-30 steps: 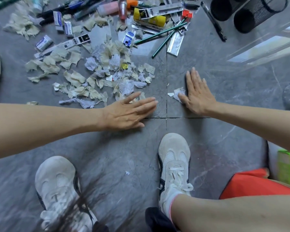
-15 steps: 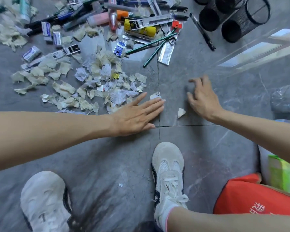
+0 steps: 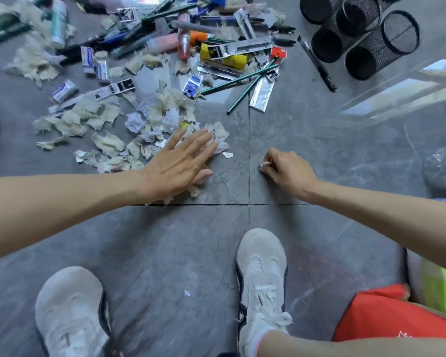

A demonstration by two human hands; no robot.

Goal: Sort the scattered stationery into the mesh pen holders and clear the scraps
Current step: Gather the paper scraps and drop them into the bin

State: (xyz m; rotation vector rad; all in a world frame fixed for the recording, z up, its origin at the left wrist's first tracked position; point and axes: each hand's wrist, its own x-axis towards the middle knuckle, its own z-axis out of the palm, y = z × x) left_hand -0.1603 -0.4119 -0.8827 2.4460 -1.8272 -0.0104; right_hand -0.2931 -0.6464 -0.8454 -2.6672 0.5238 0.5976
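Torn paper scraps (image 3: 108, 130) lie in a spread heap on the grey tile floor. My left hand (image 3: 180, 163) rests flat, fingers straight, on the heap's right edge. My right hand (image 3: 286, 171) is just right of the tile joint, its fingertips pinching a small white scrap (image 3: 264, 164). One loose scrap (image 3: 227, 155) lies between the hands. Pens, green pencils (image 3: 242, 83), a yellow packet (image 3: 224, 59) and erasers (image 3: 62, 90) are scattered beyond the heap. Several black mesh pen holders (image 3: 381, 45) lie on their sides at the upper right.
My two pale shoes (image 3: 262, 282) stand near the bottom of the view, the other shoe (image 3: 70, 310) to the left. A red bag (image 3: 386, 318) and a green box (image 3: 440, 287) sit at the lower right. A clear acrylic panel (image 3: 397, 81) runs by the holders.
My right hand went from flat on the floor to curled, and now pinches a small scrap. My left hand slid forward onto the heap's edge.
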